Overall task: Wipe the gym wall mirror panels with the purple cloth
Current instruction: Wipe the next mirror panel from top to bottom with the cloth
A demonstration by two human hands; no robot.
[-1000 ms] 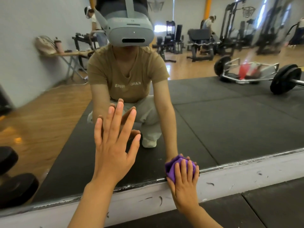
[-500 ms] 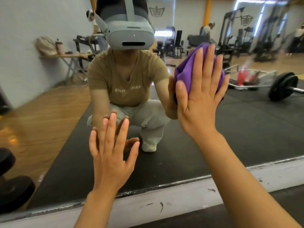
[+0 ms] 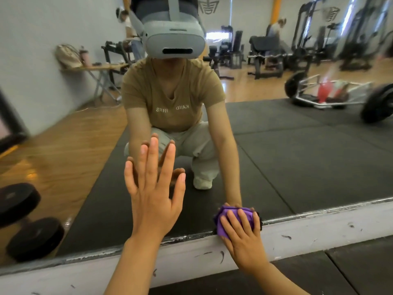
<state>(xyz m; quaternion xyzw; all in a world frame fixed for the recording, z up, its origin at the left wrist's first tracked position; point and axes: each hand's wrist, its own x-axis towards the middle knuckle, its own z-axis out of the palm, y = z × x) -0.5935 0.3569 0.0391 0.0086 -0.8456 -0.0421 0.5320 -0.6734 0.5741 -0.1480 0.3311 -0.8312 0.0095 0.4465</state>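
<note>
At mirror's bottom edge: right hand, fingers apparently curled, pressing purple cloth; left hand flat, fingers spread.

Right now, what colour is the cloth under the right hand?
Purple. The cloth shows best in the head view, bunched under the right hand at the mirror's bottom edge.
</note>
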